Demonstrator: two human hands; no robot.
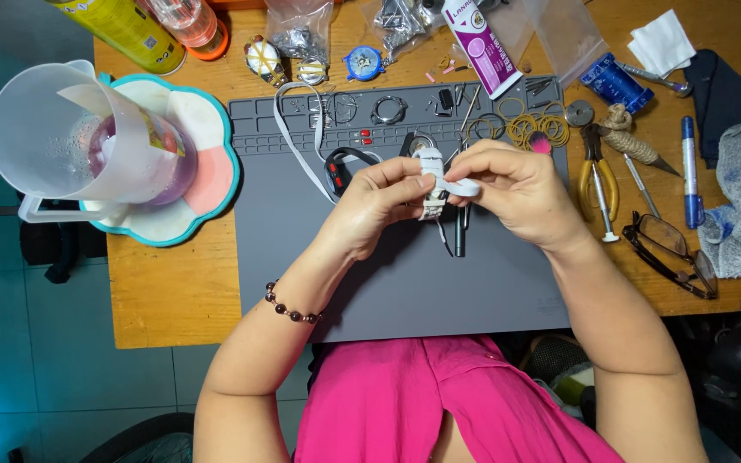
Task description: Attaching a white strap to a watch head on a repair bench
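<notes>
Above a grey mat (405,283) on a wooden surface (173,296), the left hand (379,201) and right hand (521,193) both pinch a small white watch strap (436,182) between fingertips.
</notes>
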